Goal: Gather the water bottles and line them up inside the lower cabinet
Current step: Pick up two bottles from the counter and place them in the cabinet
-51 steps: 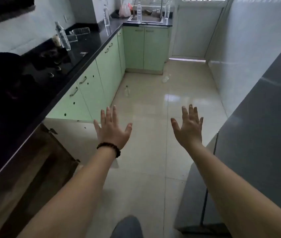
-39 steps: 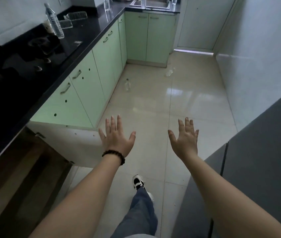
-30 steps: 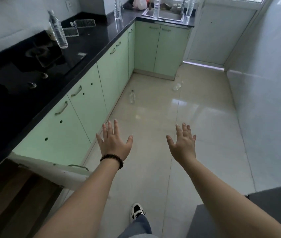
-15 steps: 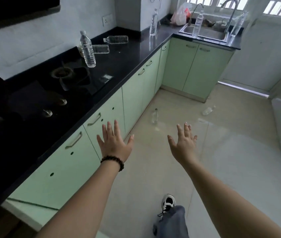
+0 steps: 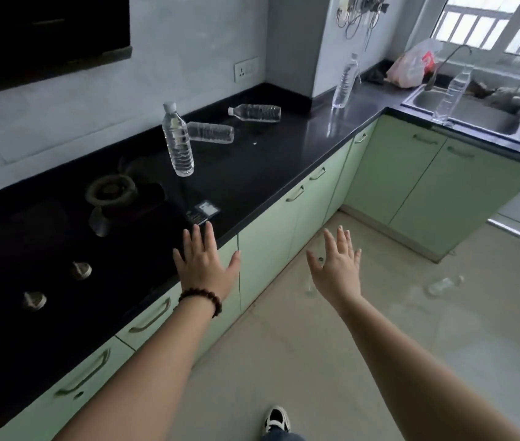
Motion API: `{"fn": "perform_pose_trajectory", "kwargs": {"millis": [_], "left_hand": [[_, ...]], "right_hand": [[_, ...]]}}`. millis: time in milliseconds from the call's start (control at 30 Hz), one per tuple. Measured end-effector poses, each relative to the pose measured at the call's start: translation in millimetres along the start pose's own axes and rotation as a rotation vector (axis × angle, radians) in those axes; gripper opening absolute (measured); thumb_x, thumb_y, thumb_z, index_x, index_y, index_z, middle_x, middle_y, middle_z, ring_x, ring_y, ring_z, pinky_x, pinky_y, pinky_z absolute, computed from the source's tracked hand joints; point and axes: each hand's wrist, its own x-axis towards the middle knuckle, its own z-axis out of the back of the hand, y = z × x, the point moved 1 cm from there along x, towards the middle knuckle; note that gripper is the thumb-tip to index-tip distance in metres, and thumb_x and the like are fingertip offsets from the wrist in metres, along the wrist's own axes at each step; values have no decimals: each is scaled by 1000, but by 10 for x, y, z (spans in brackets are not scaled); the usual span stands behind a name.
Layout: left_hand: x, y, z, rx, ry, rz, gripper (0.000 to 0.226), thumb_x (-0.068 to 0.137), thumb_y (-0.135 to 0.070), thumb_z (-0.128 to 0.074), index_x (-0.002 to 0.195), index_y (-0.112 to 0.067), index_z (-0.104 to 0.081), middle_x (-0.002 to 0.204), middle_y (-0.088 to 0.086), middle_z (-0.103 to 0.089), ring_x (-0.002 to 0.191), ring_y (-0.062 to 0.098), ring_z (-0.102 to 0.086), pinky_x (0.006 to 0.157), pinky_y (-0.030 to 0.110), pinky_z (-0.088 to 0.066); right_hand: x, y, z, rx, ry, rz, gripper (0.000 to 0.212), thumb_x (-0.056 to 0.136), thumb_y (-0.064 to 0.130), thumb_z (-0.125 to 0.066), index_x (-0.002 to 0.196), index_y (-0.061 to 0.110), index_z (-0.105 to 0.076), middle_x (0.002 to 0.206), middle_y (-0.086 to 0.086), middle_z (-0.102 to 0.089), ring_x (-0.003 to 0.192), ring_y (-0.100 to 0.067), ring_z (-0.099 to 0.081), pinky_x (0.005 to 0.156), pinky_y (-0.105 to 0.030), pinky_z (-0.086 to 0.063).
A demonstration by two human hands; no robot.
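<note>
Both hands empty, fingers spread wide: left hand (image 5: 204, 268) over the desk (image 5: 261, 173) edge, right hand (image 5: 336, 265) over the floor. Nearest water bottle (image 5: 178, 144) stands upright ahead and a bit left, so the left's closer. Count: two more lying on their sides behind it (image 5: 211, 132) (image 5: 256, 113), one upright in the corner (image 5: 345, 81), one by the sink (image 5: 451, 94), one lying on the floor (image 5: 443, 284). Six I can see clearly.

Two bare forearms in view, no sleeves visible on either. Left hand (image 5: 205, 268): a bracelet (image 5: 202, 298) of dark reddish-brown round beads at the wrist. Right hand (image 5: 337, 268): no wrist or finger wear visible. Lower edge: black-and-white sneaker (image 5: 277, 420) with white laces; blue-grey denim trouser leg (image 5: 284, 437) just below it.
</note>
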Motion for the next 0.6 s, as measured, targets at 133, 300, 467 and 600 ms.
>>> {"fn": "perform_pose_trajectory", "kwargs": {"millis": [133, 300, 467, 600], "left_hand": [[606, -168, -54, -2, -52, 78, 84, 87, -56, -48, 151, -16, -12, 159, 12, -13, 147, 26, -3, 116, 54, -8], [1243, -198, -86, 2, -125, 174, 85, 87, -56, -50, 151, -15, -14, 158, 12, -16, 147, 27, -6, 115, 54, -10], [1868, -119, -190, -41, -188, 253, 85, 87, -54, -52, 151, -15, -13, 158, 13, -15, 147, 26, -6, 116, 53, -9], [2425, 7, -334, -87, -239, 331, 85, 86, -54, -54, 151, -15, -14, 158, 13, -16, 147, 27, -7, 115, 53, -11]], "right_hand": [[818, 180, 15, -13, 36, 76, 67, 96, 52, -37, 152, 21, -15, 161, -4, 0, 148, -17, 9, 120, -42, 8], [1588, 453, -129, 2, 94, 167, 66, 96, 52, -35, 152, 23, -14, 161, -4, 1, 148, -18, 10, 120, -44, 7], [2342, 718, -389, 39, 103, 255, 66, 96, 50, -40, 151, 21, -19, 162, -4, -3, 148, -19, 8, 120, -45, 3], [2965, 998, -628, 19, 120, 336, 65, 96, 49, -41, 151, 20, -21, 161, -5, -5, 149, -20, 6, 120, -45, 3]]}}
